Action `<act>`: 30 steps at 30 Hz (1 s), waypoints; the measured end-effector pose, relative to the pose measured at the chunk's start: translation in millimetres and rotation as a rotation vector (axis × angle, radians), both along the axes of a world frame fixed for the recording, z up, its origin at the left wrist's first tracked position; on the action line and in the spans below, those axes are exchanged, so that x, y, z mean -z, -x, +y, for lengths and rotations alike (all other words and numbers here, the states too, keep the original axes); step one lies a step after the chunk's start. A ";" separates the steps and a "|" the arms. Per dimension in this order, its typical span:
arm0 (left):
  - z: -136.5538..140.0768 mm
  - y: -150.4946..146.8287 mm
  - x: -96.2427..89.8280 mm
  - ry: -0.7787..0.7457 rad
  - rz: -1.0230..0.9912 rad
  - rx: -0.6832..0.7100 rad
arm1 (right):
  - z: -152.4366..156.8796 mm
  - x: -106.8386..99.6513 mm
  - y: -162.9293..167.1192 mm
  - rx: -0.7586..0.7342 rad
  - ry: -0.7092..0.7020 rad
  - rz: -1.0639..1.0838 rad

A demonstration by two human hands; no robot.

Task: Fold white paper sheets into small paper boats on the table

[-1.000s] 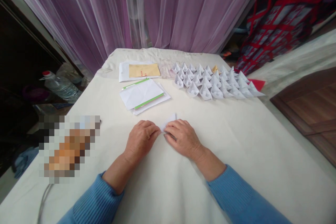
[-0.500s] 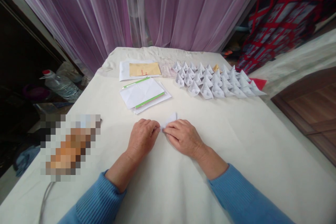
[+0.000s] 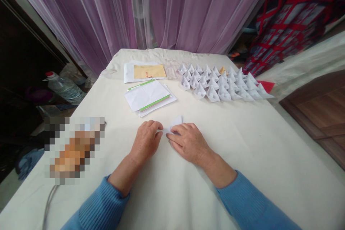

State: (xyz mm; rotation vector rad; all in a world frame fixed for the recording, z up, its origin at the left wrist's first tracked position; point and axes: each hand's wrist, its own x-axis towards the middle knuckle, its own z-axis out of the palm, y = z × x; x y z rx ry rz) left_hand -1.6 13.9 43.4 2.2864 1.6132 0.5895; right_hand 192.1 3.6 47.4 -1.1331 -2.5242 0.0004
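A small folded piece of white paper [image 3: 177,120] lies on the white-covered table, mostly hidden by my hands. My left hand [image 3: 147,137] is closed on its left end, thumb and forefinger pinched together. From the other side my right hand [image 3: 190,140] grips the paper, its fingers bent over the near part. One pointed corner sticks up beyond the right fingers. Ahead of the hands lies a stack of white sheets [image 3: 145,95] with green-edged packs. Several folded white paper boats [image 3: 212,93] stand in rows at the back right.
A brown envelope [image 3: 150,71] rests on a white sheet [image 3: 128,73] at the back left. A pixelated object [image 3: 77,147] with a cable [image 3: 47,205] lies on the left. Red paper [image 3: 266,86] shows behind the boats. Beside the table stands a water bottle [image 3: 64,88].
The fingers of my right hand have spread slightly and the left hand has shifted a little left along the paper. The whole view has moved slightly.
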 end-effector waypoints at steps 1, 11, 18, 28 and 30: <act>0.1 0.4 0.2 0.001 -0.004 0.000 | 0.3 0.1 -0.8 -0.004 -0.001 0.000; 0.4 3.5 1.6 0.020 -0.038 -0.015 | 1.3 -1.2 3.2 -0.020 0.020 -0.057; 2.2 5.5 1.3 0.034 -0.044 -0.001 | 4.2 2.5 0.9 -0.030 0.004 0.005; 3.4 8.8 2.7 0.030 -0.051 0.024 | 9.1 4.2 -11.1 -0.108 -0.013 0.106; 3.7 8.9 3.0 0.032 -0.050 0.033 | 11.3 7.0 -14.3 -0.103 0.004 0.186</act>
